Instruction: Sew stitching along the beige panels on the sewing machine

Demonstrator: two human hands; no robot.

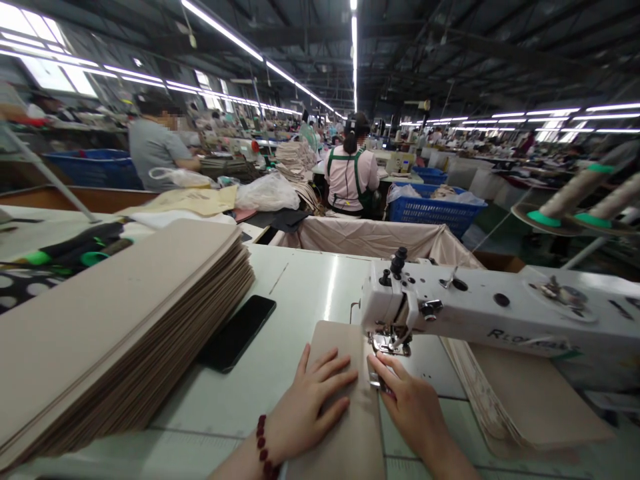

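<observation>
A long beige fabric panel [325,337] lies on the sewing table, with its right edge running to the presser foot [387,343] of a white sewing machine [465,300]. My left hand [317,403] rests flat on the panel, fingers spread, a dark red bead bracelet at its wrist. Just in front of the presser foot, my right hand [413,407] has its fingers closed at the panel's right edge. Beside those fingers a small metal piece [375,381] shows in part. The underside of the right fingers is hidden.
A tall stack of beige panels [130,287] stands at left, beside a black phone [240,333]. More beige panels [535,393] lie under the machine arm at right. Thread cones [575,193] stand behind it. A cloth-lined bin [365,233] borders the far table edge; co-workers sit beyond.
</observation>
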